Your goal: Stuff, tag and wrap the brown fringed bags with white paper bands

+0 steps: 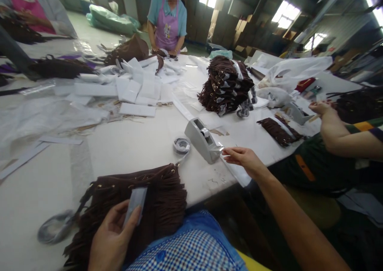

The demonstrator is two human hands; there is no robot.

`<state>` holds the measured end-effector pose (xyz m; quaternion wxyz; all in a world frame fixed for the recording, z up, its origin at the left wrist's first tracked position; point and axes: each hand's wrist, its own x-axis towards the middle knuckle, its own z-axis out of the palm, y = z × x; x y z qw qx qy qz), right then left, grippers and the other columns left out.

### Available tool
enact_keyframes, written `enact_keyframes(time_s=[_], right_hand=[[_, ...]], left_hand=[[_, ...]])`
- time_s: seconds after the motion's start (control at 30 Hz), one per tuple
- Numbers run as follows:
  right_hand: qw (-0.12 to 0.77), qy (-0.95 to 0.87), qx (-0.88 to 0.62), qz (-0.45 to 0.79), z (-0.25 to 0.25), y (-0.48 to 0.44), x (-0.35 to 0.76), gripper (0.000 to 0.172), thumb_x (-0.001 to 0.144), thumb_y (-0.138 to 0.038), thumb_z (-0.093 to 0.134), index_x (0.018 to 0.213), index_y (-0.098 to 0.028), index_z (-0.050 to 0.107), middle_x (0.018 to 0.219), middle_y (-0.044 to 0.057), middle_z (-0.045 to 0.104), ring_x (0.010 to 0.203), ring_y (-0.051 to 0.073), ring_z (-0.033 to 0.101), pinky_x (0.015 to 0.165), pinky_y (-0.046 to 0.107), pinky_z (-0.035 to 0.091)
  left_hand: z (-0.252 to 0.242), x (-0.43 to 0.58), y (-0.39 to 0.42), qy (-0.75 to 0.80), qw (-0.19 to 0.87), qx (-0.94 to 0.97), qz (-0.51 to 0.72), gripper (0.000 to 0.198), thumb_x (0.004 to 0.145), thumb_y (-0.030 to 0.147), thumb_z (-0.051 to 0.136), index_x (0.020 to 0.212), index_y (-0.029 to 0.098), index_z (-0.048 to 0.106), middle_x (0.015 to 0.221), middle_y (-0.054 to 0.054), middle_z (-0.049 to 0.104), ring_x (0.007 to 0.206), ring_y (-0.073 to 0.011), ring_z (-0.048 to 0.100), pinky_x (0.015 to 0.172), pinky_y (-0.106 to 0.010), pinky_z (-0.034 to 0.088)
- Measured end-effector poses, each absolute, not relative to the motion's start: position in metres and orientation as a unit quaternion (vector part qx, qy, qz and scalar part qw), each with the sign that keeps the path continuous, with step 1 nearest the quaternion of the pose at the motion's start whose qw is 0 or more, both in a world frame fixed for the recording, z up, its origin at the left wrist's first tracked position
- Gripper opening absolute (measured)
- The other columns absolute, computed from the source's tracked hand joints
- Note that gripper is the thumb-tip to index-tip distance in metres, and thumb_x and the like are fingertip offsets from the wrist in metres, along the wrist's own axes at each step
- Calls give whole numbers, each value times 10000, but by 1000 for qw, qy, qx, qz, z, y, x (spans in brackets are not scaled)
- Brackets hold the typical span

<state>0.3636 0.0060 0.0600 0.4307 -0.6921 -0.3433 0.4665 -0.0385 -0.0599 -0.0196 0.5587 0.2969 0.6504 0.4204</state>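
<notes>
A brown fringed bag [155,199] lies at the table's near edge in front of me. My left hand [112,239] rests on it and pinches a small grey-white card [136,201] between thumb and fingers. My right hand [245,159] reaches forward to the front of a grey tape dispenser [202,139], its fingers pinched on the end of the clear tape [224,151]. A grey strap with a coiled end [181,145] runs from the bag toward the dispenser.
A stack of brown fringed bags [224,83] stands mid-table. White cards and plastic sleeves [137,91] are strewn to the left. A second person's arm [338,133] works at the right near a fringed piece [277,129]. Another person in a purple apron [167,22] stands across the white table [134,143].
</notes>
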Motion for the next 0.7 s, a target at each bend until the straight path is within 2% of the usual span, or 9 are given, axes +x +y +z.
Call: enact_keyframes(time_s=[0.17,0.3,0.37,0.53,0.63,0.7], right_hand=[[429,-315,-710,462,33,5,370,429,587,-471,894,818,-130,773,780,106,735,616,139,658,579,248,578],[419,-315,-732,435,25,5,361,403,544,-457,912,693,-122,744,670,85,704,522,112,595,524,243,547],[398,-342,-724,448,27,0,339,395,553,-462,903,699,-128,750,656,77,699,521,116,589,527,247,538],[328,-496,-550,586,43,-20,238,340,814,-478,716,905,-154,769,683,35,692,575,121,607,605,254,523],[306,-516,-454,659,49,-21,178,324,875,-425,654,1046,-167,749,693,13,685,561,107,604,576,238,505],[302,-531,-412,676,48,-16,150,395,880,-365,646,1238,-199,667,685,-12,683,555,105,609,583,236,509]], left_hand=[[-20,-40,-59,640,560,303,430,542,649,511,828,1065,224,632,1059,-37,739,1087,-247,669,978,-347,528],[-14,-38,-59,634,560,310,433,536,657,497,826,1054,199,624,1017,-49,735,1019,-237,684,938,-343,535],[-11,-36,-60,624,561,323,438,521,674,485,818,1048,183,617,1000,-56,733,991,-228,686,912,-327,535],[-6,-32,-60,604,547,355,457,447,737,460,771,1023,162,599,965,-60,723,922,-209,685,835,-301,534],[-3,-31,-60,595,547,370,459,414,764,437,753,1030,163,594,974,-62,717,935,-210,683,849,-309,526],[-2,-31,-61,589,546,376,462,398,774,422,748,1031,162,592,972,-64,714,944,-213,683,865,-318,522]])
